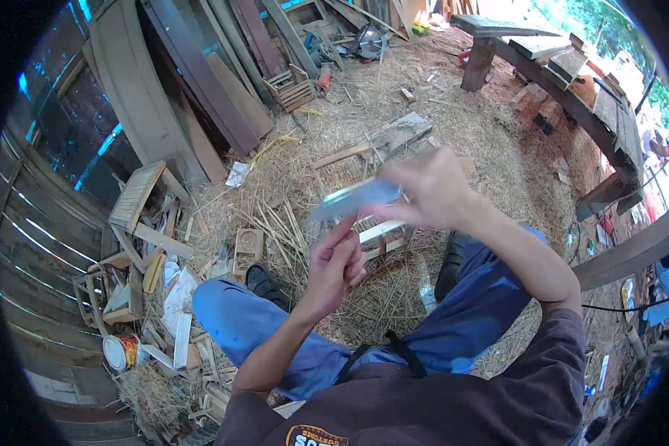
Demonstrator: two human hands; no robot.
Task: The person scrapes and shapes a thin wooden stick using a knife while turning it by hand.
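Observation:
My right hand point(435, 189) is raised in front of me, closed around one end of a flat grey blade-like piece point(353, 199). Motion blurs this piece, so its exact kind does not show. Just below it is my left hand point(336, 264), fingers curled in and the index finger and thumb reaching up to its lower edge. Whether a small thing sits in the left fingers is hidden. Beneath both hands, on the straw-covered ground between my feet, lies a light wooden frame point(383, 241), partly covered by the hands.
Thin wood strips point(279, 230) lie left of the frame, near a square wooden block point(249, 241). Tall boards point(137, 97) lean on the left wall. A circular saw point(369, 41) rests at the back. A wooden bench point(595, 111) stands right; a paint can point(120, 351) stands left.

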